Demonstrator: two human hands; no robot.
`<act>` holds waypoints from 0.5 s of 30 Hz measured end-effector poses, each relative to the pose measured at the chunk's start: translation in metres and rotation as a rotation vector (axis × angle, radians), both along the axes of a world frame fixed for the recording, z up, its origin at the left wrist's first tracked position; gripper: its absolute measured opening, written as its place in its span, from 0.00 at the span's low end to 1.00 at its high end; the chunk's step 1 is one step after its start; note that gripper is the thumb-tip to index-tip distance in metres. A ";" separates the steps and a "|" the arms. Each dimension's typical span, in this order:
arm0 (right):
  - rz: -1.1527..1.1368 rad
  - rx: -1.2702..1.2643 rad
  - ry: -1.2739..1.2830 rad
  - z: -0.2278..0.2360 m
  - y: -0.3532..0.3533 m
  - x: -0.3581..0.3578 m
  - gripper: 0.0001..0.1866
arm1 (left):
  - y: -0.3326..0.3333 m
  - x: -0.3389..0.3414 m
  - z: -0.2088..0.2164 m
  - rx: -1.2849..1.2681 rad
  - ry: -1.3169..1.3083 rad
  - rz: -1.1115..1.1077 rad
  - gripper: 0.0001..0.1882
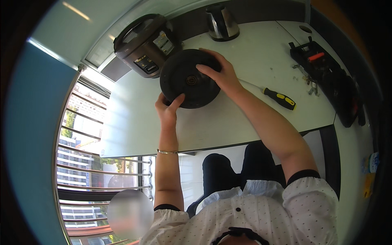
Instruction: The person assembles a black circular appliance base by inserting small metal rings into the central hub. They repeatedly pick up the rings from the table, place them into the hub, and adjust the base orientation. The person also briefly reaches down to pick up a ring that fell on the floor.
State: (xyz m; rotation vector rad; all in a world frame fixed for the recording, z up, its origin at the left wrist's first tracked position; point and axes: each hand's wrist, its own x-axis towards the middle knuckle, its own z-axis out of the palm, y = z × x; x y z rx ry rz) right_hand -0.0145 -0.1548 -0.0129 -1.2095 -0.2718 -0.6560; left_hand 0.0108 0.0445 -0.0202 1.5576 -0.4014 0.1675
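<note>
Both my hands hold up a round black kettle base [175, 83], a disc with a small ringed connector at its middle. My left hand [167, 110] grips its lower left edge, thumb on the face and fingers behind. On the upper right edge is my right hand [223, 75], its thumb lying over the face and the fingers round the rim. The disc is tilted to face me and hides part of a dark rice cooker [143, 45] behind it. To the right of the disc, a screwdriver [279, 99] with a black and yellow handle lies on the table, its shaft toward my right forearm.
A steel and black kettle [221, 23] stands at the back of the white table [253, 53]. At the right lies an open black tool case [326, 77] with a red-handled tool, and several small metal parts [312, 87] beside it. A barred window [85, 143] is at the left.
</note>
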 end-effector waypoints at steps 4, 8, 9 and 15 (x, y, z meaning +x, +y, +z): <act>-0.012 0.004 -0.016 -0.002 0.001 0.003 0.27 | -0.001 -0.001 0.000 -0.007 -0.030 0.019 0.22; -0.124 -0.040 -0.095 -0.010 0.003 0.013 0.26 | -0.001 -0.002 0.000 0.011 -0.043 0.006 0.22; -0.104 -0.028 -0.076 -0.010 0.003 0.012 0.26 | -0.001 -0.003 0.001 0.009 -0.045 0.003 0.22; -0.078 -0.003 -0.042 -0.006 0.003 0.006 0.25 | 0.000 -0.003 0.001 0.028 -0.038 0.013 0.22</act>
